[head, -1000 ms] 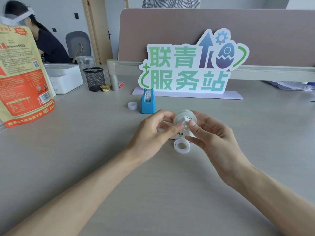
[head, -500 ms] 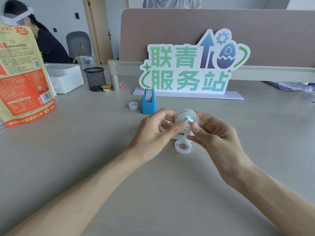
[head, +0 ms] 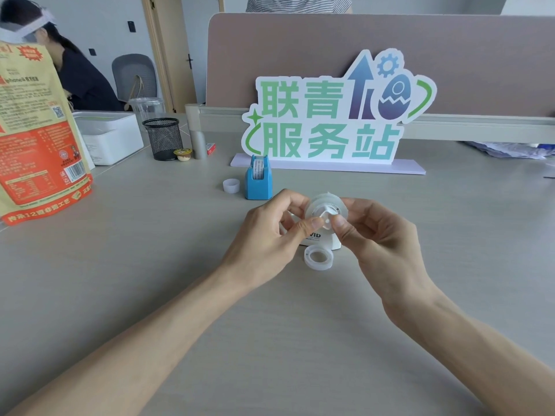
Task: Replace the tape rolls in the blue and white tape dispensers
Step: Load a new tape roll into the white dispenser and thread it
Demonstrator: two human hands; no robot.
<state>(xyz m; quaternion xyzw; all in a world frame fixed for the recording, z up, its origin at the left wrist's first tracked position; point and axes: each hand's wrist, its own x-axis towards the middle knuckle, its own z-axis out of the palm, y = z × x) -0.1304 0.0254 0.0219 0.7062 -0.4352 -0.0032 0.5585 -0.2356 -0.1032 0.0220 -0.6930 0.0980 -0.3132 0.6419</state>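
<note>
- Head view: a pale grey bench (head: 120, 280) carries a green-and-white cut-out sign with Chinese characters (head: 330, 121), backed by a mauve partition panel (head: 300, 49).
- Just in front of the sign's left end stands the blue tape dispenser (head: 259, 184), a small white cap (head: 231, 185) beside it.
- Nearer than the sign, the left hand (head: 270, 238) and right hand (head: 381, 241) both pinch a white tape roll on its hub (head: 326, 210), fingers curled around it, above the white tape dispenser (head: 322, 240).
- A loose translucent tape ring (head: 318, 259) lies flat before that dispenser.
- Left of the sign: a black mesh pen cup (head: 163, 139), a white box (head: 111, 136), an orange snack bag (head: 36, 139).
</note>
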